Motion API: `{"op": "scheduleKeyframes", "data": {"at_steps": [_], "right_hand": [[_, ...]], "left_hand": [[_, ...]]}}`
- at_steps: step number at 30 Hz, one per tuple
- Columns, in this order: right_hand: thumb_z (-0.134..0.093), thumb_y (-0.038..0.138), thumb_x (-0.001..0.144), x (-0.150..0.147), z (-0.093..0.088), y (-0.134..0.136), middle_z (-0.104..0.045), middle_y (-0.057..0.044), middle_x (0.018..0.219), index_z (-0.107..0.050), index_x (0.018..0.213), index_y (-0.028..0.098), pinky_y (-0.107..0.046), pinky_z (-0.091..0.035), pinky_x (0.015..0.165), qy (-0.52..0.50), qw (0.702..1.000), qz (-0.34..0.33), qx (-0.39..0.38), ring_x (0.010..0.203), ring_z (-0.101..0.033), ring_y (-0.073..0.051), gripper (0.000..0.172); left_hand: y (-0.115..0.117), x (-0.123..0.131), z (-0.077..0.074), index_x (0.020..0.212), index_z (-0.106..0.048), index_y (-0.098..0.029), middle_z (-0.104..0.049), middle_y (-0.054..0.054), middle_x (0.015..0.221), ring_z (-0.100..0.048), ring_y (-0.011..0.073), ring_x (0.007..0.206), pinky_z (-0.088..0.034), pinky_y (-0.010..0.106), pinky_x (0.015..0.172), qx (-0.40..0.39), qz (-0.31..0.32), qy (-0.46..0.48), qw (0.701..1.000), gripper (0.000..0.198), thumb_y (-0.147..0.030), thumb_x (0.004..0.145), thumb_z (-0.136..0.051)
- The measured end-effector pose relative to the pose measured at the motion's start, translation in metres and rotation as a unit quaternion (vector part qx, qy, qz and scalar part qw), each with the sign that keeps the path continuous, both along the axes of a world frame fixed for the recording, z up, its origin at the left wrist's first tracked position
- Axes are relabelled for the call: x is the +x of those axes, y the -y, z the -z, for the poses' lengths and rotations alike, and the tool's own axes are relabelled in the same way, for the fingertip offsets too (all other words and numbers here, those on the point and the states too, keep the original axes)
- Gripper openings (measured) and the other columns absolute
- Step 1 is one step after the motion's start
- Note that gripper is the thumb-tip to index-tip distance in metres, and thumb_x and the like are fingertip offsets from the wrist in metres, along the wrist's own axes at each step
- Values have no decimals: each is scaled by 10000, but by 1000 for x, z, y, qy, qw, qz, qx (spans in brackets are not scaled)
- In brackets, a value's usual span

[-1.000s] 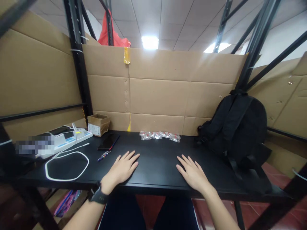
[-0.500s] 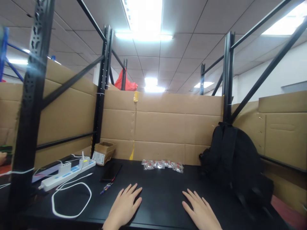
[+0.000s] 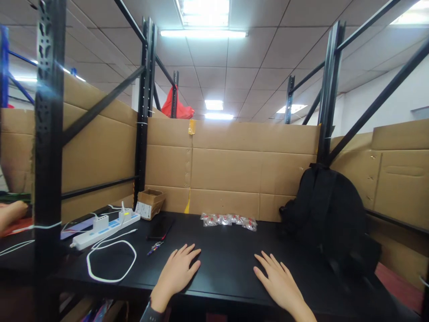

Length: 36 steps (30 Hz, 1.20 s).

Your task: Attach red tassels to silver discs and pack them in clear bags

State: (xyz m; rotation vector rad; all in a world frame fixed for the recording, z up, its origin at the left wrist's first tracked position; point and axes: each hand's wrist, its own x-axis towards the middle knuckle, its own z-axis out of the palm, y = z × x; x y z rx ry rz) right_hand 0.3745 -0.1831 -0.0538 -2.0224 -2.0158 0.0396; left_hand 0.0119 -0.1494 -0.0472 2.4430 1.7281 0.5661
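Note:
My left hand point(image 3: 177, 275) lies flat on the black table point(image 3: 228, 264), fingers stretched out and holding nothing. My right hand point(image 3: 276, 279) lies flat beside it, also open and empty. A row of small clear plastic bags with red and white parts point(image 3: 229, 220) sits at the back of the table, well beyond both hands. A black phone point(image 3: 161, 228) and a small keychain point(image 3: 154, 247) lie to the left of my left hand.
A white power strip point(image 3: 105, 226) and a looped white cable point(image 3: 110, 264) lie at the left. A small open cardboard box point(image 3: 150, 203) stands in the back left corner. A black backpack point(image 3: 330, 214) leans at the right. Cardboard walls and black rack posts surround the table. Another person's hand point(image 3: 11, 212) shows at far left.
Both hands stayed flat on the table. The view tilted up to show the ceiling, then dipped slightly and shifted so the hands sit higher in frame.

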Motion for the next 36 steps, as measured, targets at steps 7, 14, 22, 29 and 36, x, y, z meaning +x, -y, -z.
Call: {"op": "scheduleKeyframes", "data": {"at_steps": [7, 14, 22, 29, 36], "right_hand": [[-289, 671, 931, 1, 1, -2, -319, 7, 1594, -429, 1476, 364, -498, -153, 1209, 4, 1000, 4, -6, 1502, -195, -291, 641], [-268, 661, 946, -3, -6, 3, -323, -4, 1596, -423, 1480, 354, -500, -179, 1198, 11, 1000, 2, -12, 1496, -215, -299, 635], [-282, 665, 942, -5, -8, 4, -333, 4, 1590, -435, 1471, 363, -488, -181, 1201, 14, 1000, 12, -16, 1497, -217, -285, 628], [-276, 677, 932, -3, -4, 3, -336, 15, 1586, -442, 1467, 368, -490, -183, 1204, 12, 1000, 4, -6, 1496, -223, -284, 639], [-306, 672, 924, 1, 3, -3, -359, 3, 1575, -461, 1457, 363, -504, -180, 1200, 1, 1000, 1, 8, 1488, -242, -301, 636]], "left_hand": [[-2, -1, 2, 1412, -522, -368, -426, -10, 1543, -320, 287, 1457, -253, 517, 1175, 9, 3, -4, 1000, 523, -554, 964, -328], [0, -2, 5, 1411, -519, -353, -434, 3, 1539, -320, 293, 1452, -255, 507, 1168, 15, 7, -15, 1000, 516, -532, 974, -309], [-54, 32, -31, 1351, -547, -273, -579, 118, 1330, -552, 313, 1201, -430, 467, 1009, 13, 61, -92, 994, 501, -299, 856, -468], [-143, 87, -26, 1533, -297, -187, -248, 130, 1619, -282, 330, 1451, -258, 536, 1141, 52, 19, -92, 994, 673, -295, 879, -414], [-140, 79, -18, 1498, -370, -258, -286, 113, 1607, -298, 338, 1439, -297, 606, 1084, 5, 20, -118, 993, 573, -364, 937, -327]]}}
